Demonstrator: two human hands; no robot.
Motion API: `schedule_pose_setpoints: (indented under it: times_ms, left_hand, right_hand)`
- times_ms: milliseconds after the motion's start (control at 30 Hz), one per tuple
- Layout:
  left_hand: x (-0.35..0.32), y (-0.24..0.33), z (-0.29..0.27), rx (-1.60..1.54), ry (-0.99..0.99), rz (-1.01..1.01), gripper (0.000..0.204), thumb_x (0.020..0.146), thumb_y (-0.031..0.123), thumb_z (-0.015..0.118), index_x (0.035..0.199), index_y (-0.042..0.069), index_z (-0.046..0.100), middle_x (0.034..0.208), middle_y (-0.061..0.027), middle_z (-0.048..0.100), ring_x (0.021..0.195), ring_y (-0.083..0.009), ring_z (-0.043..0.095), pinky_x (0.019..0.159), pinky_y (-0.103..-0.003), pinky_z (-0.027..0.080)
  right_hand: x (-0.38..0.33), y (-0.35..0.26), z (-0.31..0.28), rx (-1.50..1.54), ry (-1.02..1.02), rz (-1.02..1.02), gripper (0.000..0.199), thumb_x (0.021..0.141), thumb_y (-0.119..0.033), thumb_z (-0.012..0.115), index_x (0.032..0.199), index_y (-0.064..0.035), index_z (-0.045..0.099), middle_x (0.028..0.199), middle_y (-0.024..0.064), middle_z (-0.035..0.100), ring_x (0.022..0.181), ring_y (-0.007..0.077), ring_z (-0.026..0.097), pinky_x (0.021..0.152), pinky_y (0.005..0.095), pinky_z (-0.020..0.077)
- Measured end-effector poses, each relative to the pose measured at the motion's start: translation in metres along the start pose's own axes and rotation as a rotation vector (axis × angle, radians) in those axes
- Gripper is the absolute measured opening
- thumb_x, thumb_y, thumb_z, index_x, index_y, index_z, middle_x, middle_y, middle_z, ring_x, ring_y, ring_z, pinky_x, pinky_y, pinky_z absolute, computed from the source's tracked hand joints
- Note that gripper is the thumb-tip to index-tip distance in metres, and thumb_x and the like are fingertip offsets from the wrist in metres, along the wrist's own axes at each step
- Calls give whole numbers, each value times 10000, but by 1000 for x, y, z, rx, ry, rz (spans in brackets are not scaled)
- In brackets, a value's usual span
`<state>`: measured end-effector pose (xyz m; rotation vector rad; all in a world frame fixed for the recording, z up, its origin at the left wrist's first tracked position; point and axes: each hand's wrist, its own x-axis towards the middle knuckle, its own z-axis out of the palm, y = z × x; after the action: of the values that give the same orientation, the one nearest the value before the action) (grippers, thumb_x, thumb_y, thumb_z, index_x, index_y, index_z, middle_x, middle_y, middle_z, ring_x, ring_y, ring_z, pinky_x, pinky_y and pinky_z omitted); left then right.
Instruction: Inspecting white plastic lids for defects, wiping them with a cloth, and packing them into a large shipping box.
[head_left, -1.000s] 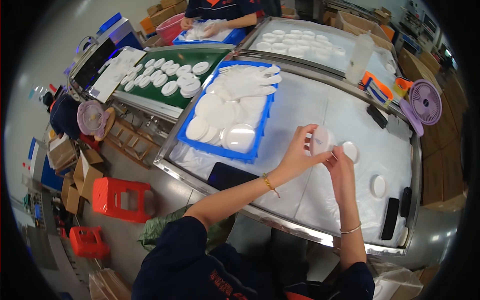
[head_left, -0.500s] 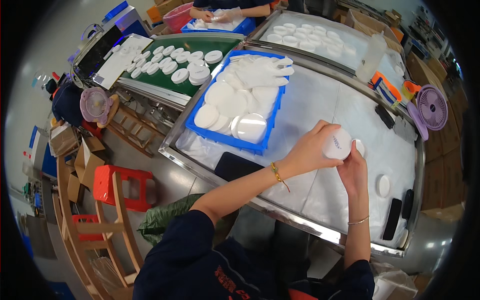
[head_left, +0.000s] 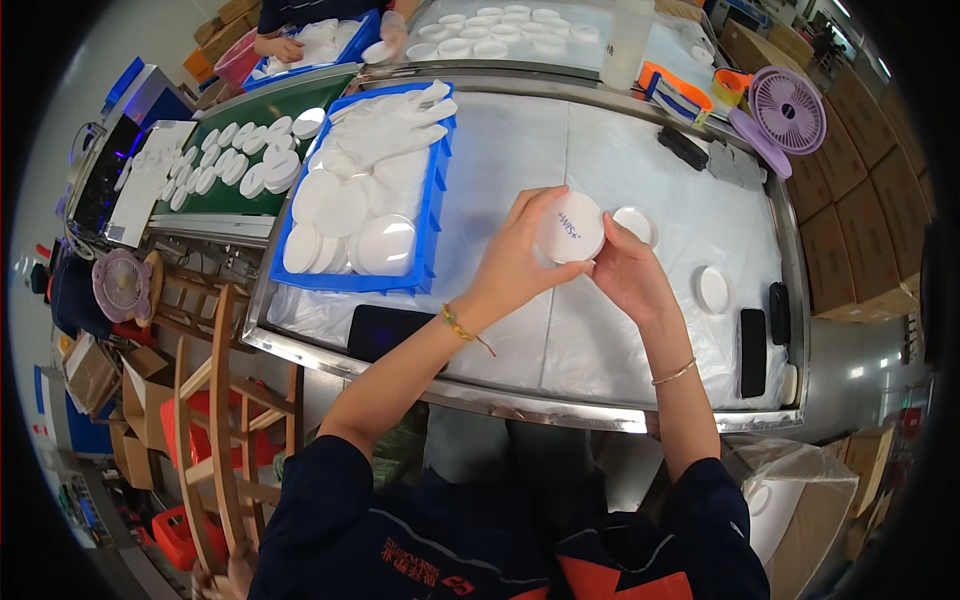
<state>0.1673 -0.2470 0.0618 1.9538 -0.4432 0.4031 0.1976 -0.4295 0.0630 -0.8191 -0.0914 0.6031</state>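
A round white lid (head_left: 571, 228) sits right of the frame's centre, raised above the bench (head_left: 520, 160), gripped from both sides. The left hand (head_left: 515, 262) curls its fingers around its left rim; the right hand (head_left: 625, 275) pinches its lower right edge. Since a second ago the lid has come up off the sheet, now held closer and turned face-up. A smaller white cap (head_left: 635, 224) lies just beside it; the blue tray (head_left: 432, 215) of lids stands left.

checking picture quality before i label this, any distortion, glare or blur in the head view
Head view: strong fisheye, so the steel table edge bows and the corners go black; even overhead light, with soft glare on the white sheet near the blue tray; the left hand, right hand and round white lid are sharp, the rim softer.
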Motion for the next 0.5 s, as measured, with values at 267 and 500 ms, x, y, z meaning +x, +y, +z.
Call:
schedule_pose_setpoints:
  times_ms: [267, 500]
  left_hand:
    - [1, -3, 0, 4, -11, 51, 815, 690, 180, 861, 1380, 46, 450, 1329, -135, 490, 1231, -294, 503, 1030, -383, 421]
    - [2, 4, -3, -10, 20, 87, 870, 694, 130, 850, 1425, 51, 384, 1392, -153, 449, 1291, -305, 469, 1067, -393, 397]
  right_hand:
    - [0, -2, -3, -99, -23, -4, 324, 1037, -339, 481, 1189, -68, 575, 1111, 20, 633, 1014, 130, 599, 896, 320, 481]
    - [3, 4, -6, -98, 81, -46, 342, 1027, -305, 514, 1218, -25, 559, 1085, 52, 651, 948, 128, 641, 856, 310, 522]
